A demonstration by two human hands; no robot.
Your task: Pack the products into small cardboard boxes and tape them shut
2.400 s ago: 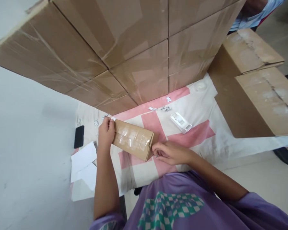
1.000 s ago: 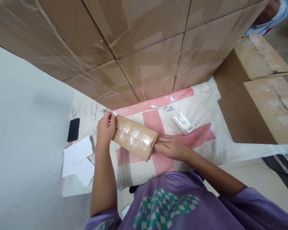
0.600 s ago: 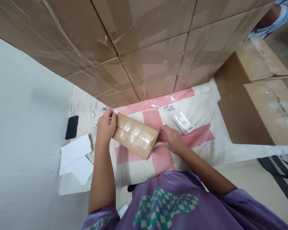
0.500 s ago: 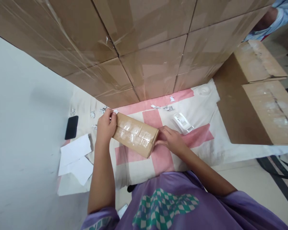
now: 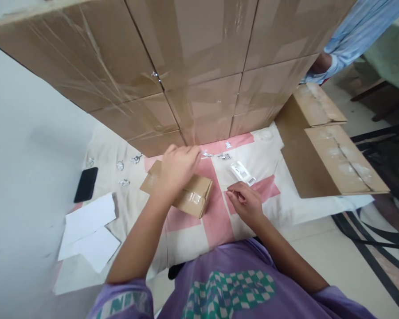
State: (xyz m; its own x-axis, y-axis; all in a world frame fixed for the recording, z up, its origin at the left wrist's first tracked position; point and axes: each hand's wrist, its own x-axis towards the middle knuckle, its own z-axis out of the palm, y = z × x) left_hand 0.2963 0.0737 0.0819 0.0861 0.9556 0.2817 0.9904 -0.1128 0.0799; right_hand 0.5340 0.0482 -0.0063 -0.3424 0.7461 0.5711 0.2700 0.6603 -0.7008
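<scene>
A small brown cardboard box (image 5: pixel 194 199) with shiny clear tape along its top lies on the pink and white cloth (image 5: pixel 216 221). Above it, covering its middle, is my left hand (image 5: pixel 179 168); the fingers are bent together, and whatever they pinch, if anything, is hidden. My right hand (image 5: pixel 248 201) is off the box, to its right, with thumb and fingers curled in a pinch; I cannot make out anything in them. Just beyond the right hand sits a white tape dispenser (image 5: pixel 242 173).
Large taped cartons (image 5: pixel 202 102) form a wall behind the cloth. More cartons (image 5: pixel 346 164) stand at right, near another person's blue sleeve (image 5: pixel 355 40). A black phone (image 5: pixel 85 185), white papers (image 5: pixel 93 230) and crumpled bits (image 5: pixel 120 165) lie at left.
Both hands have left the ends of the small box. My left hand has moved right, over its top; my right hand has drawn away from its right end. The camera view has shifted.
</scene>
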